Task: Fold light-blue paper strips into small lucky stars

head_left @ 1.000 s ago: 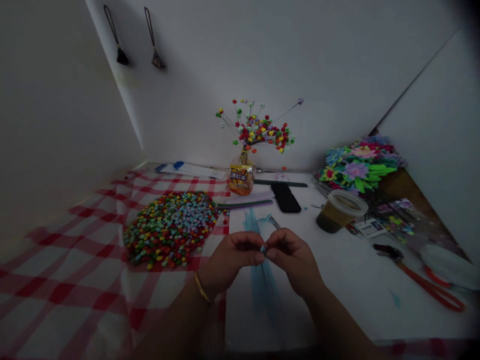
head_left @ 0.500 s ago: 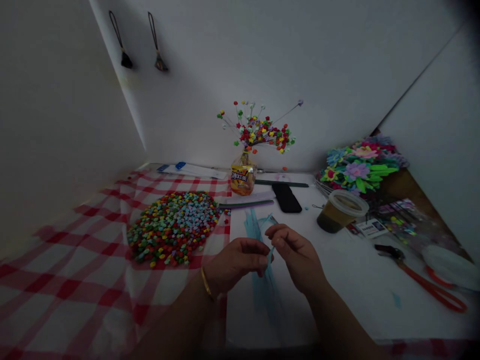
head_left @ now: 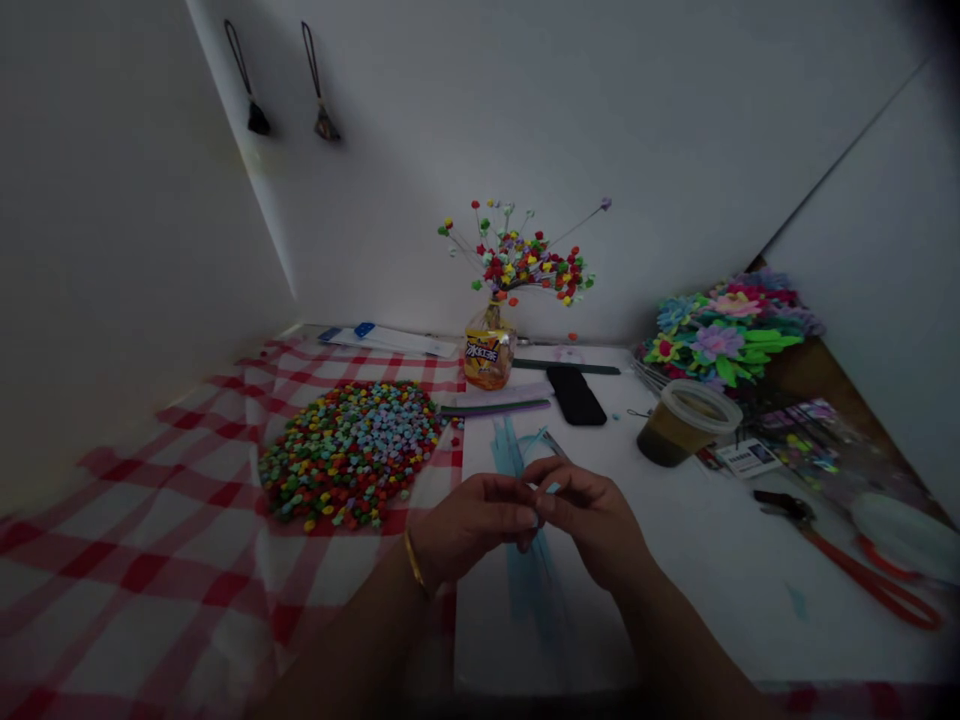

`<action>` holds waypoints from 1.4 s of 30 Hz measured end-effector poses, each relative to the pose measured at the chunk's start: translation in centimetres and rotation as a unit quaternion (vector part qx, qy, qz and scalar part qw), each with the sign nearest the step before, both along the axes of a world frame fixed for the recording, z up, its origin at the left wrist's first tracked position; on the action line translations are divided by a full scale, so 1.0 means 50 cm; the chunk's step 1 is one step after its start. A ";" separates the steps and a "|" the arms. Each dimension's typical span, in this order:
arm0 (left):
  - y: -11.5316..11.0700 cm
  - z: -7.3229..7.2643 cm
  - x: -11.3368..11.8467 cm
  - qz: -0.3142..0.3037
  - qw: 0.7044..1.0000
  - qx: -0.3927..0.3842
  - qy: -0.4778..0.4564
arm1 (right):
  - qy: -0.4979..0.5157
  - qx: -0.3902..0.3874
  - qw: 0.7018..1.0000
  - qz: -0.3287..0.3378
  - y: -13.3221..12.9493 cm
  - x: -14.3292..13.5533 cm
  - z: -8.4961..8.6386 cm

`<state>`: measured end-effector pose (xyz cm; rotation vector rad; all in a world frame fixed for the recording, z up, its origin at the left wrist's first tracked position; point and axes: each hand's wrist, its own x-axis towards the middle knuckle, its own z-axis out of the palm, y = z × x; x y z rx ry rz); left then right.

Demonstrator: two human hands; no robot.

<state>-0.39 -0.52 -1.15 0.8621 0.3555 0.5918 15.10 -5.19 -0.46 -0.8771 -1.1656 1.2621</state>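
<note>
Wearing a bangle (head_left: pixel 415 563) on the left wrist and pinching a blue strip (head_left: pixel 553 488), mostly hidden, between the pressed-together fingers of the left hand (head_left: pixel 480 522) and right hand (head_left: pixel 592 515), just above more blue strips (head_left: pixel 507 448) on the table (head_left: pixel 705 590). Placed right of a heap of stars (head_left: pixel 349 455) on a checked cloth (head_left: pixel 150 575) and left of an orange-handled tool (head_left: pixel 862 573) and a plastic cup (head_left: pixel 679 430). Nearer than a phone (head_left: pixel 576 396), bright flowers (head_left: pixel 724 338), a labelled bottle (head_left: pixel 487 358) of star-tipped wires (head_left: pixel 529 262) and, hung on the wall (head_left: pixel 525 110), 2 looped tassels (head_left: pixel 325 123).

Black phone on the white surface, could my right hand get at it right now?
Probably yes: the phone lies beyond your right hand with nothing on top, though that hand seems to hold a blue strip.
</note>
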 end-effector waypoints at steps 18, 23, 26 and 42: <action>0.001 -0.006 -0.001 0.007 1.000 0.012 -0.019 | -0.093 0.056 0.993 -0.048 0.007 0.005 0.007; -0.001 -0.004 0.003 0.013 0.999 0.006 -0.042 | -0.075 0.036 0.994 -0.073 0.007 0.002 0.004; -0.001 -0.002 0.005 0.033 0.998 -0.013 -0.046 | -0.117 0.049 0.986 -0.113 0.007 0.002 0.004; -0.002 0.013 0.000 0.058 0.998 -0.017 -0.017 | -0.168 0.057 0.977 -0.116 0.009 -0.001 0.007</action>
